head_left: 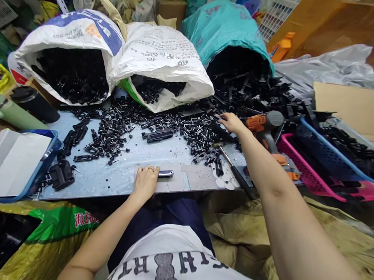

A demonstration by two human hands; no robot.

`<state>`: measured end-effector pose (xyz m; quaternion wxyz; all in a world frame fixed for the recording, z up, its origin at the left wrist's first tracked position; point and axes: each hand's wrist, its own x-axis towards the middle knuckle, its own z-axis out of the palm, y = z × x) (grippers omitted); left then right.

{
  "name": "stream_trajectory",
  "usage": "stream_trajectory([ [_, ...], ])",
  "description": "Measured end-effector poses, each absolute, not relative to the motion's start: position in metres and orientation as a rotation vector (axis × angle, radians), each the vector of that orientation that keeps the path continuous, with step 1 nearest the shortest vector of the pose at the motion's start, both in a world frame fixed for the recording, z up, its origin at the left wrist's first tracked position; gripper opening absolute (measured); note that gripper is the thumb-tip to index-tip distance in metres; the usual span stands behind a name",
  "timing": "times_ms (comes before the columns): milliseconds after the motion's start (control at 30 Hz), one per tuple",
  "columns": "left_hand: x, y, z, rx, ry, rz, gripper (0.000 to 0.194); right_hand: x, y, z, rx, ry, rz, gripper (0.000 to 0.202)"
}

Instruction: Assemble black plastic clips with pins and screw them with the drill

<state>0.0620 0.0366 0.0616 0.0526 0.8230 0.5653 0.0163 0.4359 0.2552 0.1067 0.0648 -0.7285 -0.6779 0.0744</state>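
My left hand (146,182) lies low over a piece of cardboard (174,184) at the front edge of the table, its fingers closed on a narrow part with a shiny, rounded end (166,174) that sticks out to the right. The rest of that part is hidden under the palm. My right hand (233,123) reaches into the heap of black plastic parts (251,99), fingers bent together at a small greyish piece too unclear to name. Nearby are a cordless drill (262,124) and a hammer (235,170). Black jointed parts (158,135) lie mid-table.
Two white sacks (164,47) and a teal sack (224,30) spill black parts and screws (112,132) onto the table. At right stand pink (331,185) and blue (351,158) baskets. On the left are a blue tray (55,145), a black cup (33,101) and a green bottle (8,110).
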Motion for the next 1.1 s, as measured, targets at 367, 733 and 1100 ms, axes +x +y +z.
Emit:
stream_trajectory([
  [367,0.07,0.05,0.055,2.538,1.367,0.196,0.03,0.33,0.094,0.112,-1.296,-2.912,0.333,0.031],
  [733,0.074,0.049,0.065,2.443,1.341,0.26,0.067,0.292,0.049,0.087,-1.28,-3.094,0.154,0.039],
  [1100,0.065,0.04,0.047,2.507,1.298,0.568,0.045,0.276,0.038,0.123,-1.324,-3.061,-0.057,0.036],
])
